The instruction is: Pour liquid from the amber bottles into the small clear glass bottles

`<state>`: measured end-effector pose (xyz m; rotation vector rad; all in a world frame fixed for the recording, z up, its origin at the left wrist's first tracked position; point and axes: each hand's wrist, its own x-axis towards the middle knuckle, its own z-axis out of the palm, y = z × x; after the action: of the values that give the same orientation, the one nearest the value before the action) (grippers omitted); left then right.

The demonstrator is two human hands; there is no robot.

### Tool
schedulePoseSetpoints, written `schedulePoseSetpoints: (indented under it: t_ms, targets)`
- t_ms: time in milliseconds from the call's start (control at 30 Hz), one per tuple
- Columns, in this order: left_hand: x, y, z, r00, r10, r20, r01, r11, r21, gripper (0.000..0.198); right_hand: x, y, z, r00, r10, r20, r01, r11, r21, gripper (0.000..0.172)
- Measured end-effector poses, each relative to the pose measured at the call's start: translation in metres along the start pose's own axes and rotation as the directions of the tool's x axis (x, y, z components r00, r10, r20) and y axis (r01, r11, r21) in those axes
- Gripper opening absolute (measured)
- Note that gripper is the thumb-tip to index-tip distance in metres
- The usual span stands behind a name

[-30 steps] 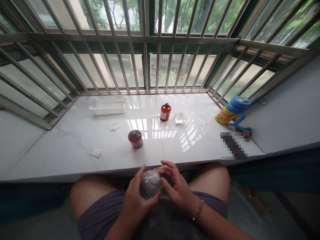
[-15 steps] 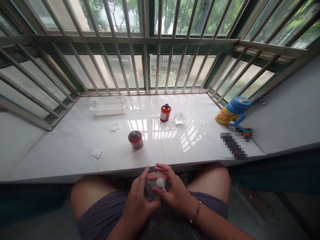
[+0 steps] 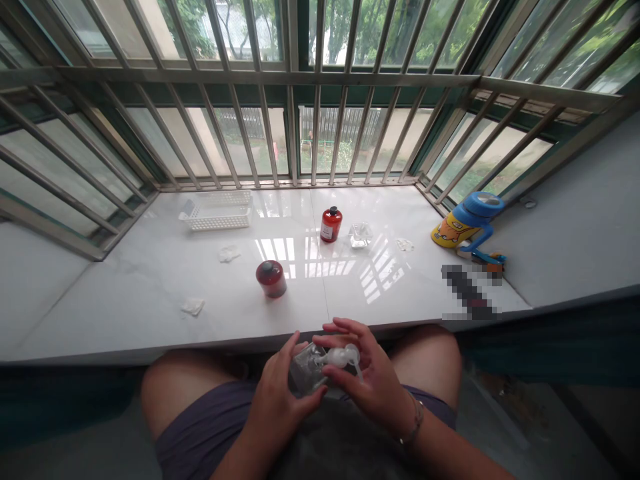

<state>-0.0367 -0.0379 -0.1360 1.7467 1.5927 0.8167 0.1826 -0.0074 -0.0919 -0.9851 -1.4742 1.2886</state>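
Note:
My left hand (image 3: 280, 383) is wrapped round a clear bottle (image 3: 306, 373) above my lap, its neck leaning toward the right. My right hand (image 3: 373, 373) pinches a white pump head (image 3: 343, 356) between thumb and fingers, just right of the bottle's neck. Whether the pump's lower end is still inside the neck I cannot tell. Beyond the hands on the white counter stands a dark red bottle (image 3: 271, 280) with a black cap. Farther back is a brighter red bottle (image 3: 331, 225) with a pale label, and beside it a small clear glass dish (image 3: 360, 235).
A white perforated basket (image 3: 220, 223) sits at the back left of the counter (image 3: 125, 293). Crumpled tissues (image 3: 193, 307) lie about. At the right a blue and yellow flask (image 3: 465, 221) leans near a blurred-out dark object (image 3: 470, 293). Metal bars (image 3: 295, 137) close off the window.
My right hand has moved to the right, drawing the white pump head sideways away from the bottle's top. The left hand stays on the bottle, which now shows more clearly.

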Motion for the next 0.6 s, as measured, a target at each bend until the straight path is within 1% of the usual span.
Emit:
schedulePoseSetpoints:
  t_ms: [100,167,267,433,600]
  targets:
    - [0.001,0.000,0.000,1.000,-0.016,0.013,0.017,1.000,-0.023,0.094,0.003,-0.005,-0.003,0.998,0.027,-0.053,-0.024,0.998,0.057,0.066]
    - [0.000,0.000,0.000,1.000,-0.012,0.012,0.013,0.999,-0.034,0.094,0.005,-0.005,-0.002,0.997,0.044,-0.061,-0.039,0.995,0.092,0.067]
    - [-0.001,-0.001,0.000,1.000,0.001,0.006,-0.001,0.999,-0.034,0.094,0.006,-0.001,-0.001,0.998,0.053,-0.046,-0.050,0.996,0.073,0.068]
    - [-0.002,-0.004,0.000,1.000,0.022,-0.009,-0.022,1.000,-0.019,0.094,0.004,0.006,-0.001,0.998,0.054,0.018,-0.053,0.997,-0.049,0.069]
    - [-0.003,-0.005,0.001,1.000,0.021,-0.005,-0.021,1.000,-0.021,0.092,0.005,0.006,0.000,0.995,0.097,0.032,-0.098,0.995,0.015,0.075]
